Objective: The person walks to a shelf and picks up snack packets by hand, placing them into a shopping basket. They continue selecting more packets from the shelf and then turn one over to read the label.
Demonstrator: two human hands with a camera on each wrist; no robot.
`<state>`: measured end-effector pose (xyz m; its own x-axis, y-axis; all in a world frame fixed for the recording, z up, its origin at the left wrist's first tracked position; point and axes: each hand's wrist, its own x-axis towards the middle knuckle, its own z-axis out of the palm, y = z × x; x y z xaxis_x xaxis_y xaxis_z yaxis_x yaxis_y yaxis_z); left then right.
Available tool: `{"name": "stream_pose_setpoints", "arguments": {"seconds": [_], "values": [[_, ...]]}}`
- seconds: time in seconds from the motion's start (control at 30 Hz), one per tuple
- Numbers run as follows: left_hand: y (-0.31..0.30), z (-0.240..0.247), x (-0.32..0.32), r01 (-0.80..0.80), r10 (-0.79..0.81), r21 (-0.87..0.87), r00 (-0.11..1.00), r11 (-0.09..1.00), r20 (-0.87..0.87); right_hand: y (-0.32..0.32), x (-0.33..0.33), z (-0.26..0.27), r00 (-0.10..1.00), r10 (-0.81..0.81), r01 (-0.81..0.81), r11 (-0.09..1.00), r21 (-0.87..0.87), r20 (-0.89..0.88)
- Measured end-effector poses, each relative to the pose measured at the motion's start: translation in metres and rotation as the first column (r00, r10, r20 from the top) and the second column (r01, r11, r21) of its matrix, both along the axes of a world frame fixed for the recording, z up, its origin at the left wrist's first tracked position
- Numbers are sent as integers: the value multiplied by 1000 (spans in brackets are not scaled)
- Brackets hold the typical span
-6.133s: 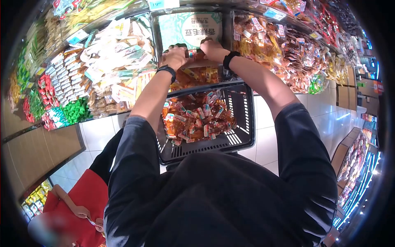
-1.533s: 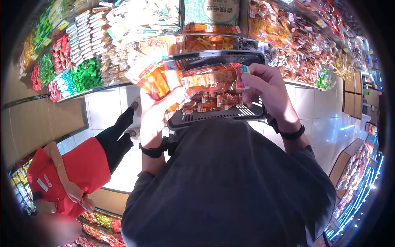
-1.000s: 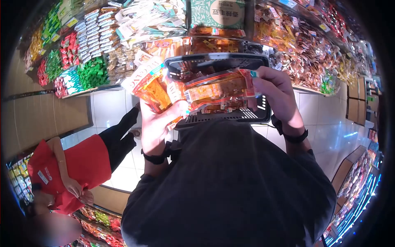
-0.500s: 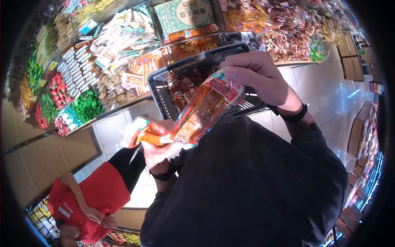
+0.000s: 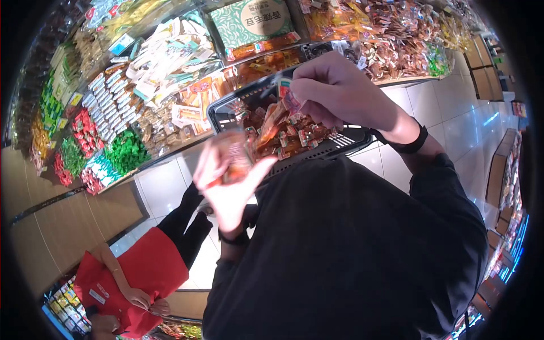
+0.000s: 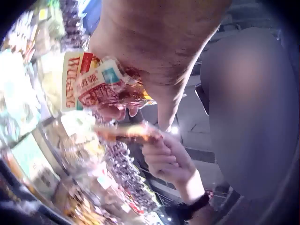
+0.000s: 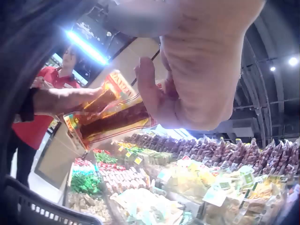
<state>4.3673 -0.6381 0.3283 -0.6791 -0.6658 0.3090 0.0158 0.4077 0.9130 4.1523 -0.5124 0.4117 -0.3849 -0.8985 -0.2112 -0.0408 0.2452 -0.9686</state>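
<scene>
Over the basket, the right hand (image 5: 345, 96) pinches one end of a clear red-and-orange food packet (image 5: 274, 122), which hangs at a slant. To its left, the left hand (image 5: 226, 190) holds another packet (image 5: 235, 157), blurred in the head view. In the left wrist view, red-and-white packaging (image 6: 96, 84) lies in the left hand (image 6: 145, 51), its fingers curled beneath. The right wrist view shows a long packet (image 7: 117, 123) extending from the right hand (image 7: 201, 75), with the left hand's packet (image 7: 101, 101) beside it. Several small wrapped packets (image 5: 303, 136) lie in the black basket (image 5: 222, 126).
Beyond the basket are display bins of wrapped snacks (image 5: 170, 54) and a green-and-white box (image 5: 249, 22), with a packet (image 5: 263, 45) along its near edge. A person in a red top (image 5: 133, 277) stands at the lower left. Pale floor tiles (image 5: 362, 164) show beside the basket.
The left hand has come away from the long packet that both hands held and keeps a packet of its own. The right hand has moved slightly left and up, its packet now hanging over the basket.
</scene>
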Motion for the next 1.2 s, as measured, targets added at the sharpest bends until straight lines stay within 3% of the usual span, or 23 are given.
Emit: {"name": "stream_pose_setpoints", "arguments": {"seconds": [0.03, 0.1, 0.13, 0.17, 0.2, 0.23, 0.27, 0.33, 0.37, 0.4, 0.47, 0.53, 0.6, 0.7, 0.8, 1.03, 1.1, 1.2], "values": [[-5, -6, -9, 81, -82, -203, 997, 976, 5, -2, 3, -1, 998, 4, -8, 999, 53, 66], [3, -12, -21, 130, -130, -114, 992, 985, 11, -7, 10, -4, 988, -41, 23, 992, 122, 147], [6, -19, -18, 121, -129, 89, 988, 989, 87, -8, 10, -6, 989, -43, 26, 993, 118, 144], [5, -25, -16, 92, -115, 104, 964, 990, 241, -8, 9, -8, 973, 23, -34, 999, 43, 229], [7, -27, -16, 99, -121, 104, 964, 990, 236, -8, 7, -8, 948, 93, -86, 996, -36, 305], [8, -27, -16, 137, -165, 399, 986, 907, 37, -7, 5, -6, 960, 80, -66, 996, -62, 269], [10, -27, -14, 212, -139, 645, 977, 734, -163, -7, 5, -8, 960, 81, -67, 996, -63, 267], [13, -20, -8, 256, -109, 668, 961, 699, -254, -9, 7, -16, 998, -50, 41, 974, -222, -31], [15, -14, -5, 279, -114, 691, 954, 666, -276, -4, 5, -5, 993, 57, -40, 988, -151, 106], [16, -8, -3, 301, -117, 714, 948, 632, -296, -4, 6, -4, 992, 62, -45, 987, -154, 108], [15, 2, 1, 328, -141, 729, 941, 601, -306, -4, 12, -3, 965, 154, -100, 963, -249, 212], [13, 6, 4, 493, -280, 737, 870, 463, -406, -6, 17, -3, 967, 95, -36, 969, -244, 237], [14, 12, 5, 485, -284, 731, 874, 480, -394, -6, 12, -14, 950, 216, -127, 926, -356, 224], [13, 12, 9, 501, -368, 679, 863, 536, -347, -2, 13, -4, 919, 234, -120, 932, -341, 316], [16, 19, 6, 530, -348, 702, 846, 475, -403, -1, 15, 1, 929, 217, -94, 921, -377, 300], [18, 25, 9, 520, -363, 724, 849, 452, -383, 3, 11, 1, 922, 270, -142, 902, -408, 278], [22, 26, 7, 422, -332, 719, 902, 551, -275, 3, 10, -1, 923, 274, -146, 898, -414, 269], [21, 29, 7, 419, -340, 716, 903, 558, -263, 3, 8, -1, 925, 284, -161, 894, -417, 253]]}}
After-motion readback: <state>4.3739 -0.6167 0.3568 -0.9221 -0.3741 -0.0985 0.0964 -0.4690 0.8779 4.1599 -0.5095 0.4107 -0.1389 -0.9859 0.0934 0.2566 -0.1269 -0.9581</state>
